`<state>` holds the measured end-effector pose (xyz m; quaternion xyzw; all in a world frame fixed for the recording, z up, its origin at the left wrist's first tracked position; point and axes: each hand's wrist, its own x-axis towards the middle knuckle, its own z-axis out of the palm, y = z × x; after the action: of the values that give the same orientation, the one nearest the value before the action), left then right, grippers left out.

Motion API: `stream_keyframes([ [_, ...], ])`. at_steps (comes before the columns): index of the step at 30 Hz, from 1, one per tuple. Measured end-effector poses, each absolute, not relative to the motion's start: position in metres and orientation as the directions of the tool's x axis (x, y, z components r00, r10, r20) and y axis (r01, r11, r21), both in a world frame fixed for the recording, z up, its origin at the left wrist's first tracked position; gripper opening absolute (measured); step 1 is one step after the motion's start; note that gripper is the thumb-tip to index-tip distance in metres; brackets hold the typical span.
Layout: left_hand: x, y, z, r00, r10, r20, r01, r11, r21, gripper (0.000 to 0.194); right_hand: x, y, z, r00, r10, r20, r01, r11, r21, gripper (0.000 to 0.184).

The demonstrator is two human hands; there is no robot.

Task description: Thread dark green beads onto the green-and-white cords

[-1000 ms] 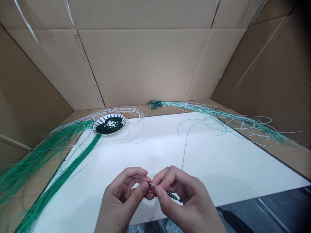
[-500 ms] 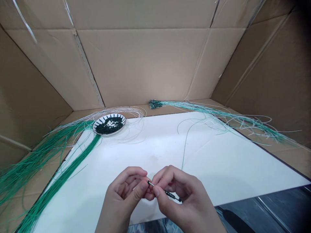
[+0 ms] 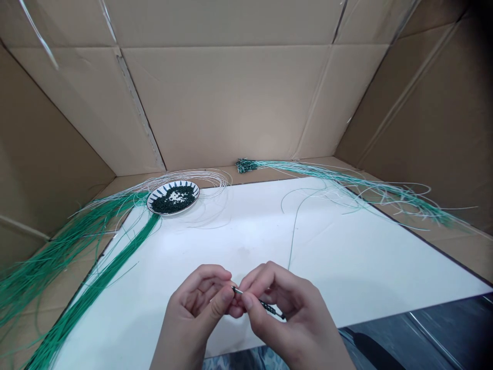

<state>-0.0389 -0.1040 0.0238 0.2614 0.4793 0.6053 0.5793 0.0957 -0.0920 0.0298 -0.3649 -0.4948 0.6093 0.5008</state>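
Note:
Both hands meet low in the middle of the head view, above the white board. A slim dark piece [image 3: 268, 308] with bead-like ridges runs between them, with a short pale section and a dark tip at its left end. My left hand [image 3: 204, 303] is closed, thumb and forefinger pinching near that tip. Thumb and fingers of my right hand [image 3: 279, 300] pinch the piece just right of the pale section, and its ridged end shows beneath the palm. A thin green wire [image 3: 293, 234] rises from behind my right hand across the board; whether it joins the piece is hidden.
A striped plate [image 3: 195, 186] of small dark beads [image 3: 165, 202] stands at the back left of the white board [image 3: 246, 246]. Green wires [image 3: 108, 267] lie along the left. Pale wires [image 3: 211, 176] curl behind the plate. A dark-tipped wire bundle [image 3: 308, 167] stretches right. Cardboard walls [image 3: 231, 97] surround the board.
Both hands and the dark piece have shifted very slightly left. The grip looks the same, and everything else has stayed put.

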Motion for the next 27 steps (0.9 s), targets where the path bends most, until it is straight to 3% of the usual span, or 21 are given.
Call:
stream_keyframes([
  [11, -0.037, -0.103, 0.021, -0.271, 0.947, -0.174, -0.41, 0.05, 0.911, 0.038, 0.097, -0.092, 0.026, -0.203, 0.974, 0.099, -0.116, 0.077, -0.99, 0.013],
  [20, -0.034, -0.103, 0.02, -0.326, 0.925, -0.194, -0.461, 0.023, 0.887, 0.04, 0.101, -0.087, 0.018, -0.26, 0.965, -0.027, -0.411, -0.136, -0.901, 0.027],
  [27, -0.031, -0.104, 0.022, -0.409, 0.899, -0.153, -0.494, -0.077, 0.866, 0.039, 0.104, -0.09, 0.016, -0.321, 0.947, -0.005, -0.39, -0.137, -0.91, 0.03],
])
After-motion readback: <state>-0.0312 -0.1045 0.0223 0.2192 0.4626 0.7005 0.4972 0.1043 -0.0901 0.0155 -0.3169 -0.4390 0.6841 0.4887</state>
